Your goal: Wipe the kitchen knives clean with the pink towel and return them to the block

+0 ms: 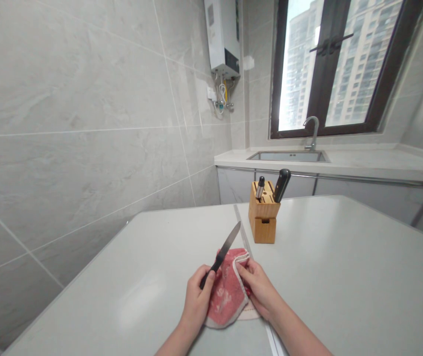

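Observation:
A kitchen knife with a black handle is in my left hand, its blade slanting up and away to the right. My left fingers are closed round the handle. Behind and below the knife hangs a red cloth with pale markings and a white edge, bunched over the table. My right hand pinches the cloth's folded right side between thumb and fingers. Part of the cloth's lighter underside shows near my right wrist. Beyond my hands, a wooden knife block stands upright, holding a black-handled knife and another dark-and-silver handle.
The white table has a seam running down its middle. Past its far edge is a counter with a sink and a faucet under a window. A tiled wall rises on the left, with a water heater in the corner.

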Available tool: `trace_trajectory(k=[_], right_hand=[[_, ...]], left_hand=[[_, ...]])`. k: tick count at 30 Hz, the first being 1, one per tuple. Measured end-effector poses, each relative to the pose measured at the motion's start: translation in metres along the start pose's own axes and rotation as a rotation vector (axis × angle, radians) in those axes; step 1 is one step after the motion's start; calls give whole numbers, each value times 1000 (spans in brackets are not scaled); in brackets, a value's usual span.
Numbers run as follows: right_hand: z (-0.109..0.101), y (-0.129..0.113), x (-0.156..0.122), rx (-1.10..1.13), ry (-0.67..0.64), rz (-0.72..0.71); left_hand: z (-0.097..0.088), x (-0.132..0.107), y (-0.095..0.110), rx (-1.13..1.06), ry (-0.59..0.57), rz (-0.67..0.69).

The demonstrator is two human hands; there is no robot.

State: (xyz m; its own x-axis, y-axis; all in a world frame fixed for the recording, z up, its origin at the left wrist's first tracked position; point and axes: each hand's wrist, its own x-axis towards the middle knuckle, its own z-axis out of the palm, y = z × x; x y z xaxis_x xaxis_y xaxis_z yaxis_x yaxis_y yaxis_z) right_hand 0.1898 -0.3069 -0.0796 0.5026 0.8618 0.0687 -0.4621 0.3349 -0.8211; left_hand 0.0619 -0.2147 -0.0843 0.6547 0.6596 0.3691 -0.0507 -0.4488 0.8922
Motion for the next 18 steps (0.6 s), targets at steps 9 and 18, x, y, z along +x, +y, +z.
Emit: trace_trajectory(k=[9, 18], right_hand=[[-1, 2, 0, 22, 11, 37], [0, 1, -2, 11, -50, 58]], left_hand=[[1, 1, -2, 75, -66, 36], [3, 1, -5, 142, -102, 70]])
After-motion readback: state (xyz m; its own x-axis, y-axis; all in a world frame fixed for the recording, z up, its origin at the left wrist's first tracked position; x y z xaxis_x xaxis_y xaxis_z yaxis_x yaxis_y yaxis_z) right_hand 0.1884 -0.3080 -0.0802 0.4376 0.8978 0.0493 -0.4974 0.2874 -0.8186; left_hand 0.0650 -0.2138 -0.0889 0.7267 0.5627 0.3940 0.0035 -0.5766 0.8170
